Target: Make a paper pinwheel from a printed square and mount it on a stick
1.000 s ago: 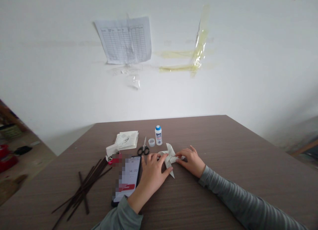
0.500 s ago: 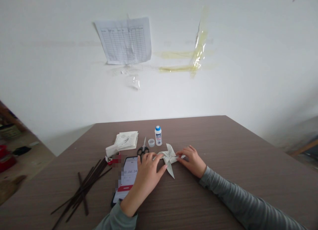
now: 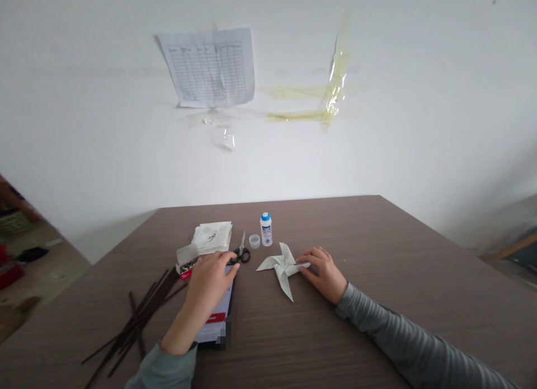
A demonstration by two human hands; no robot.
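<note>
A folded paper pinwheel [image 3: 283, 267] with pointed blades lies flat on the table. My right hand [image 3: 324, 271] pinches its right-hand blade between thumb and fingers. Over the phone [image 3: 216, 317] hovers my left hand [image 3: 212, 282], thumb apart from the fingers, with nothing visible in it. Its fingertips are close to the black handles of the scissors [image 3: 240, 254]; whether they touch cannot be made out. Just beyond that hand sits a small open box [image 3: 187, 259] with tiny shiny pieces inside, partly hidden by the hand.
Dark thin sticks [image 3: 136, 322] lie crossed in a pile at left. A stack of paper squares [image 3: 212, 237], a small clear cup [image 3: 254, 241] and a white bottle with a blue cap [image 3: 265, 230] stand farther back. A wall [image 3: 268, 170] rises behind the table.
My left hand has left the pinwheel and moved left, over the phone and toward the small box. My right hand keeps its pinch on the blade.
</note>
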